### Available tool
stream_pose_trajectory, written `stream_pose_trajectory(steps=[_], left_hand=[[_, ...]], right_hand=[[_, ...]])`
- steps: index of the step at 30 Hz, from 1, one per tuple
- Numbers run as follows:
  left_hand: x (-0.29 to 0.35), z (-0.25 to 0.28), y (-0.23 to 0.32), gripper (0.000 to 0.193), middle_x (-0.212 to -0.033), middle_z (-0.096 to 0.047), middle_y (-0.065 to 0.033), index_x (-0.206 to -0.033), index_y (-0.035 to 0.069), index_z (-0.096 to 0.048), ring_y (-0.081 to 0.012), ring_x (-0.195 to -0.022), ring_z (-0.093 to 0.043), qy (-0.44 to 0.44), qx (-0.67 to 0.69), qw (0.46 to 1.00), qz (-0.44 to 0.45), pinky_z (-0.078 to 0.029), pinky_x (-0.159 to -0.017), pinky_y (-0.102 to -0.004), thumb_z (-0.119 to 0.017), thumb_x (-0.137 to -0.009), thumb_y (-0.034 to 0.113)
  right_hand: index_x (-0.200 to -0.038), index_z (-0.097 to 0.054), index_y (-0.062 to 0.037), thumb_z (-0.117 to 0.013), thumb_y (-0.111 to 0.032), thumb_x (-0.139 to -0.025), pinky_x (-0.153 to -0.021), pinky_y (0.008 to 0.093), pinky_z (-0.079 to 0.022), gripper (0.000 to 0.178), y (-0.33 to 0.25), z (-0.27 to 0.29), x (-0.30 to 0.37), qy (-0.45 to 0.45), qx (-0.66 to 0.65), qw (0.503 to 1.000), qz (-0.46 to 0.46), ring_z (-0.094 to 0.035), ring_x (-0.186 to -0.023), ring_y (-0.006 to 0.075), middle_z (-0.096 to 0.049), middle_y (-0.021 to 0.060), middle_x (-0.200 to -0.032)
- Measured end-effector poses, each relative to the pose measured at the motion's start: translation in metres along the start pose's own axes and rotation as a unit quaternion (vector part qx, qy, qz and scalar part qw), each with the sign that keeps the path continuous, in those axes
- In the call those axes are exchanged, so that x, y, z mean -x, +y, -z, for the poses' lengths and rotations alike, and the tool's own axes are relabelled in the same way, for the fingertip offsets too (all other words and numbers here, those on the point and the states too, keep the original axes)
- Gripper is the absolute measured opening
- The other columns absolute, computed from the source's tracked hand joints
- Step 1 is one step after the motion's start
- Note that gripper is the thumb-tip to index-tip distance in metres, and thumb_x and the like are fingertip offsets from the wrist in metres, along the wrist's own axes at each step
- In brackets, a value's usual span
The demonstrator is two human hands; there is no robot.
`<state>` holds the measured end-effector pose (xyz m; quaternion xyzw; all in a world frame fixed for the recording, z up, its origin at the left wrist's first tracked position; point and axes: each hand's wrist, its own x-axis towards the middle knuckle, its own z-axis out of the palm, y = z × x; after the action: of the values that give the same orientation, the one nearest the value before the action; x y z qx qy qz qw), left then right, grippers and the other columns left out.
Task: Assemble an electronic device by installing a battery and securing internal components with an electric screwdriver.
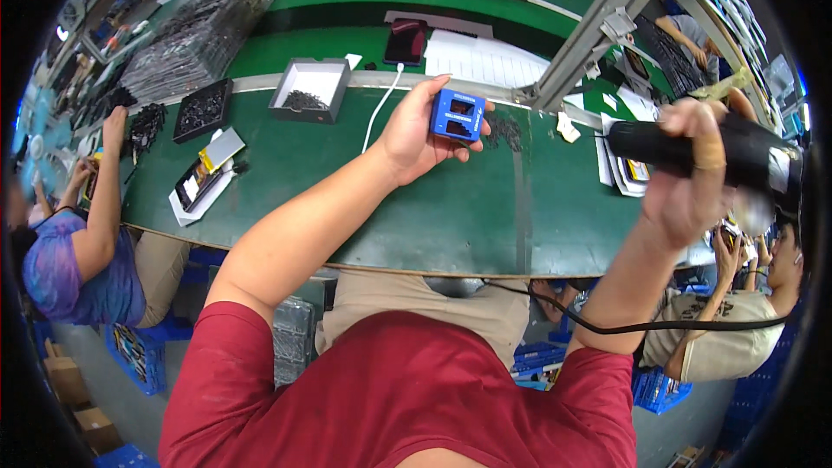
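My left hand (409,137) is closed around a small blue magnetizer block (457,115) with two square openings, held above the green bench. In my raised right hand (693,178), partly blurred, is a black electric screwdriver (646,140). Its thin tip points left, toward the block but well apart from it. A black cord (607,328) crosses in front of my right arm. Beneath the block, small dark screws (504,134) lie scattered on the bench.
An open box (341,87) and a black tray (224,102) hold small dark parts. Left lies an opened phone (186,186); a dark phone (406,42) with a white cable (381,108) lies farther back. A metal post (598,30) rises at right. People work on both sides.
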<state>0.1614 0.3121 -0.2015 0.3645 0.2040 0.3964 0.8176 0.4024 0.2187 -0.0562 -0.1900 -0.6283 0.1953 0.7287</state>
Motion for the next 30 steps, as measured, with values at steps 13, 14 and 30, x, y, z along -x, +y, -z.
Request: stream_pose_trajectory(steps=[13, 14, 30], left_hand=[[-0.018, 0.03, -0.026, 0.061, -0.091, -0.072, -0.0168, -0.113, 0.005, -0.061, -0.0264, -0.078, -0.074, 0.08, -0.027, 0.996, 0.017, -0.057, -0.06, -0.0347, -0.044, -0.104, 0.063], [-0.02, 0.03, -0.027, 0.059, -0.092, -0.073, -0.0173, -0.114, 0.005, -0.062, -0.0272, -0.077, -0.074, 0.083, -0.025, 0.996, 0.017, -0.056, -0.06, -0.036, -0.041, -0.106, 0.06], [-0.015, 0.031, -0.03, 0.062, -0.087, -0.072, -0.0178, -0.112, 0.002, -0.061, -0.0261, -0.073, -0.074, 0.088, -0.072, 0.994, 0.001, -0.058, -0.058, -0.0346, -0.041, -0.105, 0.061]], right_hand=[[-0.119, -0.046, -0.0097, -0.066, -0.002, -0.092, -0.061, 0.0402, -0.055, 0.035, 0.131, -0.062, 0.063, 0.116, -0.173, 0.974, -0.087, -0.057, -0.06, 0.0201, -0.053, 0.0065, -0.073], [-0.119, -0.046, -0.0097, -0.066, -0.002, -0.092, -0.061, 0.0402, -0.055, 0.035, 0.133, -0.062, 0.065, 0.115, -0.17, 0.974, -0.092, -0.057, -0.06, 0.0201, -0.053, 0.0065, -0.073], [-0.11, -0.05, -0.0124, -0.063, -0.002, -0.093, -0.062, 0.0402, -0.051, 0.023, 0.137, -0.061, 0.073, 0.108, -0.179, 0.972, -0.107, -0.054, -0.061, 0.0194, -0.053, 0.006, -0.075]])
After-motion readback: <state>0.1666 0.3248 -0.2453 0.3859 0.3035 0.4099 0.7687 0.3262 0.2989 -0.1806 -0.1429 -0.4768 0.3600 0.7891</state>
